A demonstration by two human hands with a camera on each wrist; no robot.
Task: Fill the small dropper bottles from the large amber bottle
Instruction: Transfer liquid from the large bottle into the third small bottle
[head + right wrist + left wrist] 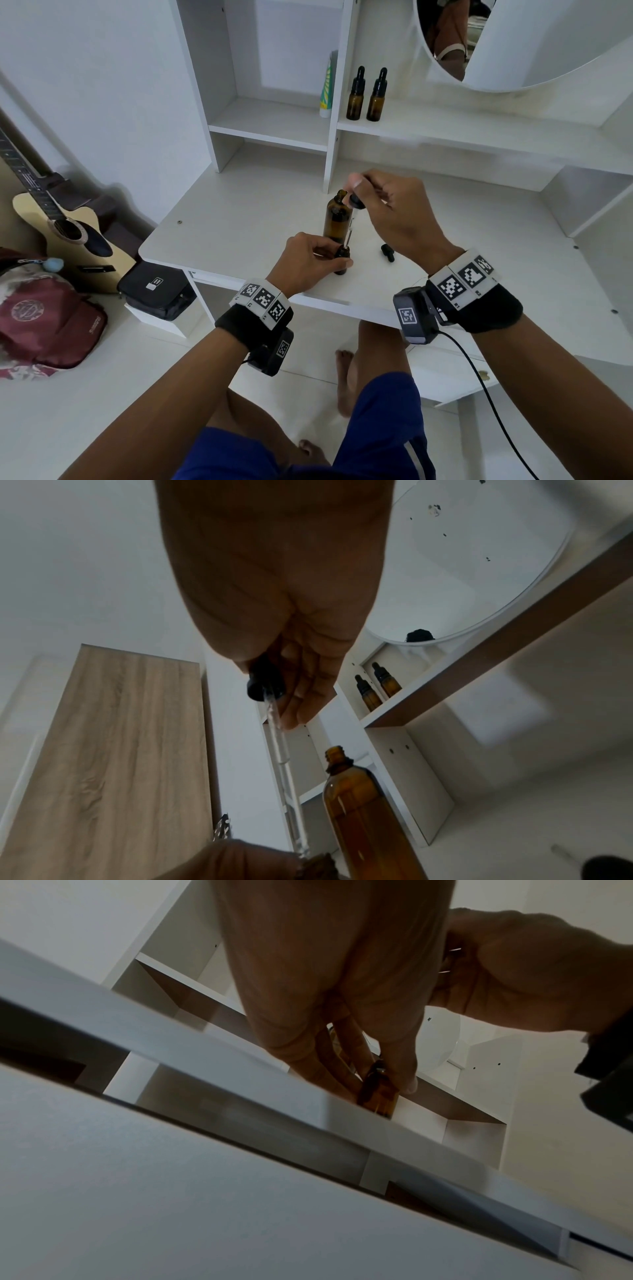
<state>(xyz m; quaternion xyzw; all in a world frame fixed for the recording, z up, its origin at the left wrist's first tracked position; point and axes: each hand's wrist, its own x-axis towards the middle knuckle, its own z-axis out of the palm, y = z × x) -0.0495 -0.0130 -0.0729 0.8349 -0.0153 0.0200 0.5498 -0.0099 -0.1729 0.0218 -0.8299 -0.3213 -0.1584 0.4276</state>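
Note:
The large amber bottle stands uncapped on the white desk. Just in front of it my left hand grips a small open dropper bottle upright on the desk. My right hand pinches the black bulb of a long glass dropper; its tip sits at the small bottle's mouth. A small black dropper cap lies on the desk to the right. Two capped small dropper bottles stand on the upper shelf.
A white tube stands on the shelf beside the divider. A round mirror hangs at the upper right. Left of the desk are a guitar, a black case and a maroon bag. My knees are under the desk edge.

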